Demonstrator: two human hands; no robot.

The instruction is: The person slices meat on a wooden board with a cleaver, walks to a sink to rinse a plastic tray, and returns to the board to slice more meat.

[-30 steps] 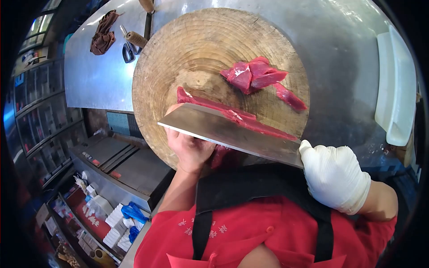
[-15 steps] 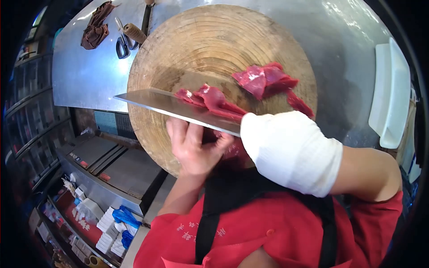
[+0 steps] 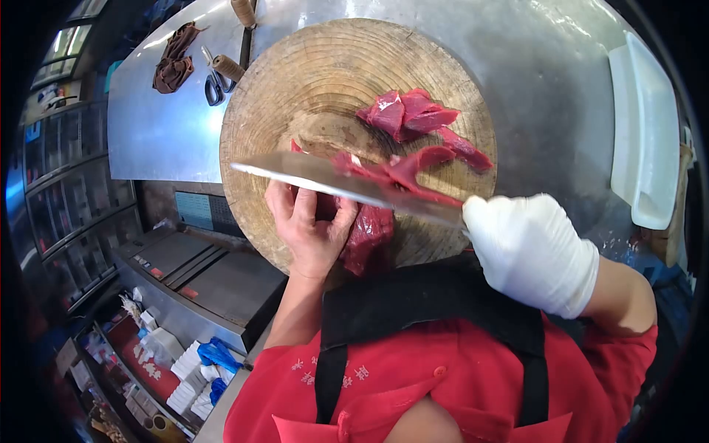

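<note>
My right hand [image 3: 528,251], in a white glove, is closed round the handle of a broad knife [image 3: 310,177], whose blade points left across the round wooden block [image 3: 295,81]. Bare and bent at the fingers, my left hand [image 3: 310,225] presses on a dark red piece of meat [image 3: 368,240] at the block's near side, just below the blade. Red meat strips [image 3: 413,170] lie along the blade's far side. Farther back on the block rest cut meat pieces [image 3: 410,114]. The blade hides part of the meat.
A white tray [image 3: 642,133] stands on the metal table [image 3: 532,96] at the right. Scissors [image 3: 214,87], a twine spool [image 3: 227,68] and a brown cloth [image 3: 173,70] lie at the back left. Below left are a dark-topped metal unit [image 3: 214,273] and a shelf with white packs [image 3: 188,376].
My right hand and the knife have moved right, away from my left hand. More of the meat under my left hand shows, and the strips now lie farther right, beside the cut pieces.
</note>
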